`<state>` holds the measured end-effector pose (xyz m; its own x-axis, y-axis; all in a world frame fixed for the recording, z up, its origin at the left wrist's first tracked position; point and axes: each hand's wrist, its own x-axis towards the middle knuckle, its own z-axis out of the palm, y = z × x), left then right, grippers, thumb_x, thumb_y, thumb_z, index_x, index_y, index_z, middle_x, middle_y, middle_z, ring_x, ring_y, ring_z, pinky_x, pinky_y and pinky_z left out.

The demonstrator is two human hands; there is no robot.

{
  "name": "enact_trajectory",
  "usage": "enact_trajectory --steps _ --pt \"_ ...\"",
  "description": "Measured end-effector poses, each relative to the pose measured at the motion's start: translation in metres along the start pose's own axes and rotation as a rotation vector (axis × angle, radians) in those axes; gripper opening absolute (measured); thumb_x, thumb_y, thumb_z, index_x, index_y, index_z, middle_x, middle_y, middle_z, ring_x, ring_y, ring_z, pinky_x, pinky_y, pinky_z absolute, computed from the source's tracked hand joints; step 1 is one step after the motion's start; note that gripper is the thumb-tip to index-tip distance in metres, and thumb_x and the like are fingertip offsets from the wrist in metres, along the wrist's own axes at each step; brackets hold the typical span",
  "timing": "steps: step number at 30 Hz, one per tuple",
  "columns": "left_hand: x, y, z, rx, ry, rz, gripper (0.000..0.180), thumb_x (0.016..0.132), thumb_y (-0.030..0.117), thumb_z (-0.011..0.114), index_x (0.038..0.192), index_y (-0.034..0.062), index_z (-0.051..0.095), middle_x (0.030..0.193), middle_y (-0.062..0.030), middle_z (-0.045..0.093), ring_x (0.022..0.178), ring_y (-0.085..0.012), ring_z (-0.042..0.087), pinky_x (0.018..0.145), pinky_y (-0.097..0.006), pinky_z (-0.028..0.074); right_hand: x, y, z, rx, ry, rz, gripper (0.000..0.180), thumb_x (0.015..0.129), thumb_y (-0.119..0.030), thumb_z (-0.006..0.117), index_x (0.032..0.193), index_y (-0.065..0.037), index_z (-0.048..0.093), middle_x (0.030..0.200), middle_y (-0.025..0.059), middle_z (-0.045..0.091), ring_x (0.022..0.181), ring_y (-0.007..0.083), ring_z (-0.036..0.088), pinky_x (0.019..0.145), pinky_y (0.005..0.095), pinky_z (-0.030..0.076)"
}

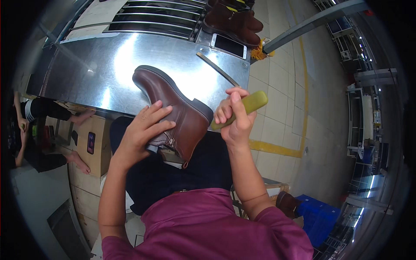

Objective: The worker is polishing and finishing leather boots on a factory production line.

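Note:
A brown leather ankle boot (190,119) lies on its side across my lap and the near edge of the metal table, toe away from me and dark sole to the right. My left hand (145,130) grips its shaft, fingers spread over the leather near the zipper. Just right of the heel, my right hand (236,115) is closed around a yellow-green oblong block (255,102). Beyond those fingers a thin metal strip (214,67) slants across the table; whether it touches my hand I cannot tell.
On the steel table (93,65) a white-edged phone (229,46) sits near several brown boots (232,24). A metal rack (156,19) stands behind. Another person's bare feet (79,162) show at left. A blue crate (318,216) with a brown boot stands at lower right.

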<state>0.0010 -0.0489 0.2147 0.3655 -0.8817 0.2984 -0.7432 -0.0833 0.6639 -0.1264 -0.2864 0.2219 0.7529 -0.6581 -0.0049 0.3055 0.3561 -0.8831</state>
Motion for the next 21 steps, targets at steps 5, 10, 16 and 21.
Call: enact_trajectory --steps 5,10,16,21 --pt "-0.004 -0.004 0.004 -0.037 0.014 -0.014 0.072 0.061 -0.006 0.079 0.128 0.0159 0.067 0.149 -0.0080 0.055 0.145 -0.0346 0.044 0.119 -0.051 0.038 0.025 0.005 0.029 -0.095 -0.050 0.101 0.025 0.099 -0.023 0.067 0.109 -0.003 0.058 0.061 -0.0004 0.042 0.047 0.0093 0.041 0.045 0.0250 0.035" --pt "-0.008 -0.009 0.008 -0.094 0.029 -0.004 0.069 0.064 -0.001 0.079 0.130 0.0175 0.068 0.150 -0.0077 0.054 0.144 -0.0360 0.046 0.119 -0.050 0.039 0.045 0.024 0.060 -0.107 -0.105 0.122 0.025 0.097 -0.021 0.070 0.107 -0.001 0.059 0.060 -0.0016 0.046 0.045 0.0081 0.041 0.043 0.0239 0.034" --pt "-0.011 -0.015 0.005 -0.140 0.008 -0.001 0.071 0.065 -0.006 0.076 0.131 0.0173 0.066 0.153 -0.0080 0.050 0.146 -0.0355 0.042 0.119 -0.054 0.038 0.070 0.044 0.090 -0.215 -0.151 0.142 0.023 0.095 -0.023 0.072 0.102 -0.005 0.059 0.059 -0.0015 0.044 0.044 0.0090 0.041 0.042 0.0252 0.033" --pt "-0.007 -0.017 0.004 -0.232 -0.038 0.015 0.084 0.058 -0.013 0.075 0.135 0.0159 0.062 0.159 -0.0075 0.041 0.151 -0.0344 0.033 0.122 -0.056 0.035 0.085 0.052 0.111 -0.298 -0.217 0.113 0.023 0.095 -0.023 0.072 0.101 -0.005 0.059 0.060 -0.0018 0.045 0.044 0.0086 0.040 0.042 0.0249 0.032"
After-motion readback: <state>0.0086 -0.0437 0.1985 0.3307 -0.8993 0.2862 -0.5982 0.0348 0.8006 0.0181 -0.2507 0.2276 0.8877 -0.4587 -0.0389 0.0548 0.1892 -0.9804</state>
